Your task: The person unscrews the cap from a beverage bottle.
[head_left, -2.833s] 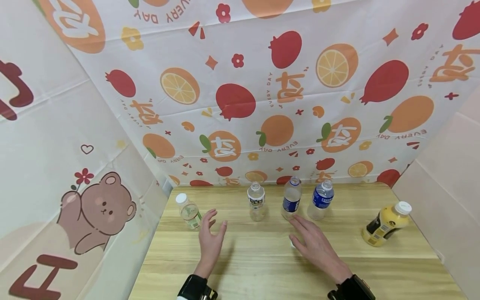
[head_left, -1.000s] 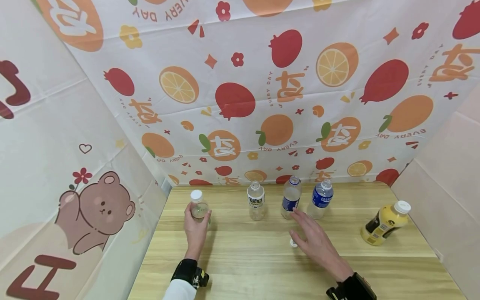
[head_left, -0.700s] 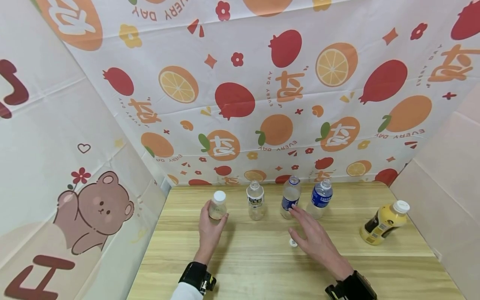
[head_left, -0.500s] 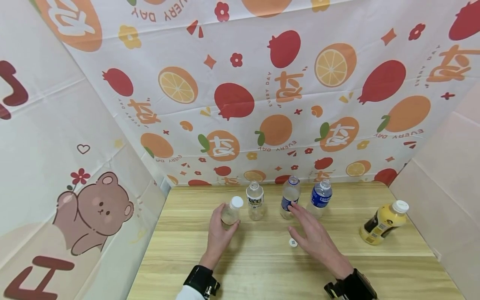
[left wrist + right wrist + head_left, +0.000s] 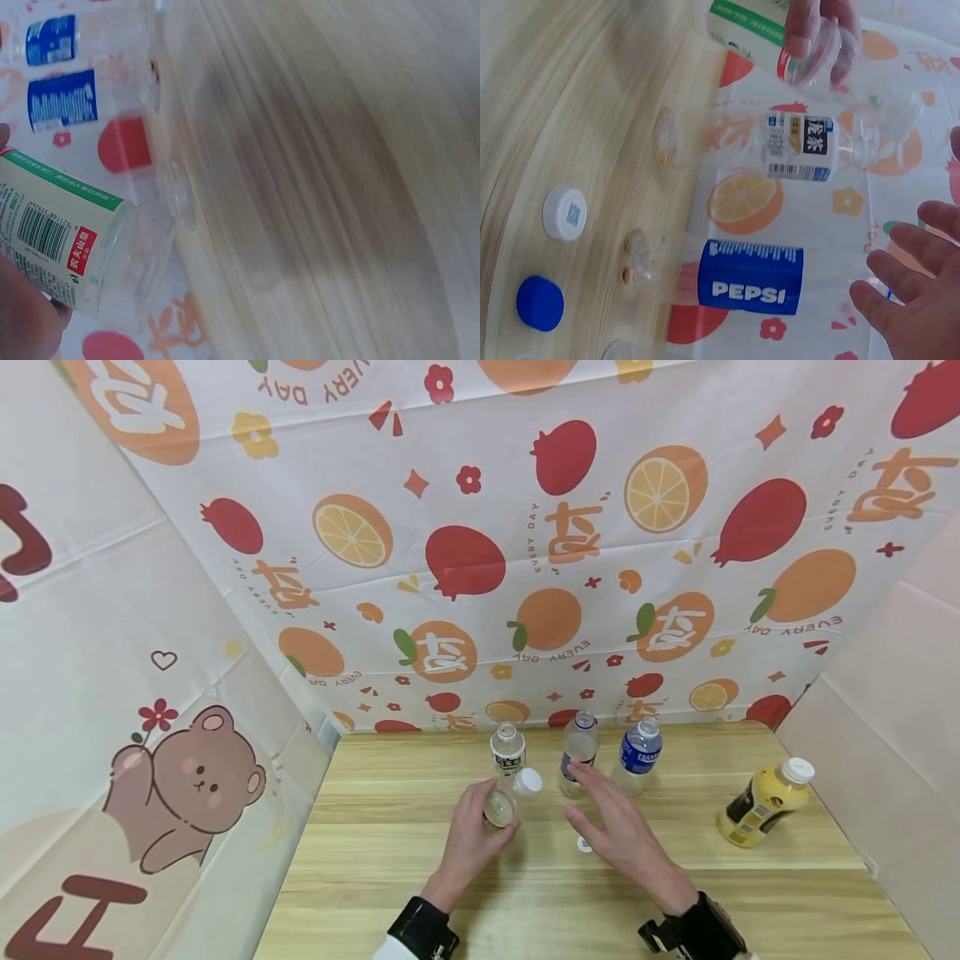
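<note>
My left hand [image 5: 471, 835] grips a clear plastic bottle with a white cap [image 5: 528, 782], tilted to the right in front of the tea bottle [image 5: 508, 752]. The held bottle's green and white label [image 5: 56, 217] shows in the left wrist view. My right hand [image 5: 626, 839] has its fingers spread and holds nothing; its fingertips overlap the uncapped Pepsi bottle [image 5: 580, 743] in the head view. In the right wrist view, a loose white cap [image 5: 565, 214] and a blue cap [image 5: 540, 303] lie on the wooden table in front of the bottles.
Right of the Pepsi bottle stands another uncapped bottle with a blue label [image 5: 640, 756]. Farther right is a capped yellow bottle [image 5: 765, 802]. A fruit-print sheet [image 5: 465, 560] hangs along the table's back edge, with a bear-print sheet [image 5: 206, 768] at the left.
My left hand has grasped the white-capped bottle at the left, lifted it and carried it right, tilting it. My right hand has shifted only slightly, staying by the Pepsi bottle.
</note>
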A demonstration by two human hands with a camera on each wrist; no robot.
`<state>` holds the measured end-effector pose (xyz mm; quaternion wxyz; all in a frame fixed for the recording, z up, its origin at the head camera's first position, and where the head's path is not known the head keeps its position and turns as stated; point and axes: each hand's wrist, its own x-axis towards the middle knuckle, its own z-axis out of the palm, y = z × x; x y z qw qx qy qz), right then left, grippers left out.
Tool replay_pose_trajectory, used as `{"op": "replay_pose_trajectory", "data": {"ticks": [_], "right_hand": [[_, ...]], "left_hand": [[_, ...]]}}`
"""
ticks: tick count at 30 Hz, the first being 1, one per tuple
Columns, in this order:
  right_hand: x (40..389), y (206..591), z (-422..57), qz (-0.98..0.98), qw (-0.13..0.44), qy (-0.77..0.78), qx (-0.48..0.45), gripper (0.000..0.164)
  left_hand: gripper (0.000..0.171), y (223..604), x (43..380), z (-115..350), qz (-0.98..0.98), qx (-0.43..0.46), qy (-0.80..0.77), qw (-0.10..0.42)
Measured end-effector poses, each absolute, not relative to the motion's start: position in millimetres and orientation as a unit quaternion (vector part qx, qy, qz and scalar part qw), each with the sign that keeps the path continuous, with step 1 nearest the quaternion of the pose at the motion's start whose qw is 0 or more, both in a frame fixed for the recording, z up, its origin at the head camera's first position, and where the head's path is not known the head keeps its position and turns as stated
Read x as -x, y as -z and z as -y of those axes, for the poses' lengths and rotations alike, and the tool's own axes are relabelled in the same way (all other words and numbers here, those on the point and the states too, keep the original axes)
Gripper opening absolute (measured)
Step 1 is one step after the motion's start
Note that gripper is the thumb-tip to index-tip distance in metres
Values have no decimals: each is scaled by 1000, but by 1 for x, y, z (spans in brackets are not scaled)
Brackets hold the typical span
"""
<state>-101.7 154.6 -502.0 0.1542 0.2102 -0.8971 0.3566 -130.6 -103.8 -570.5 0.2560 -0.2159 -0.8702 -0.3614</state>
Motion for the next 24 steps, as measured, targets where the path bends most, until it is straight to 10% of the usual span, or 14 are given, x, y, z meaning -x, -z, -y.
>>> {"op": "replay_pose_trajectory", "data": {"ticks": [24], "right_hand": [[105,498,-141,909,149,-352,-168,37]], "left_hand": [[80,573,108,70,896,239,299,225]]}}
